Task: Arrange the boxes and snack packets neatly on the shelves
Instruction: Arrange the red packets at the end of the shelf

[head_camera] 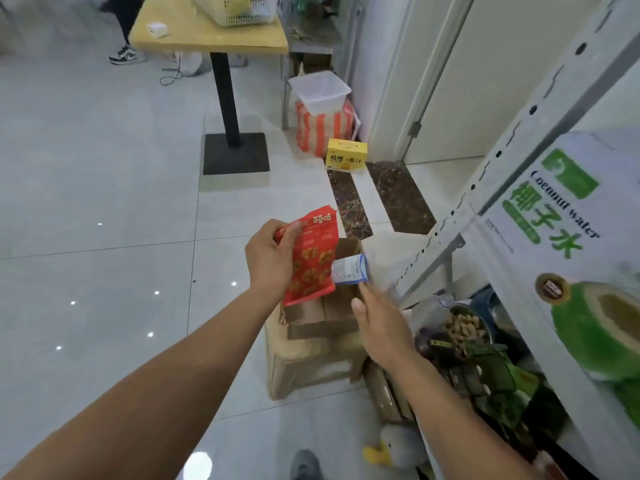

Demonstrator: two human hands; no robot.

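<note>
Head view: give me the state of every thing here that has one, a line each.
Left hand: grips the red snack packet, held upright.
Right hand: fingers straight, by the blue-white packet.
Cardboard box: open, flap up.
Yellow box: shut, on the floor.
Clear tub: lidless, atop the striped bag.
Coconut water box: shut.

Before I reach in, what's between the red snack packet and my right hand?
Head view: a small blue-and-white packet between the red snack packet and right hand, over the open cardboard box.
</note>
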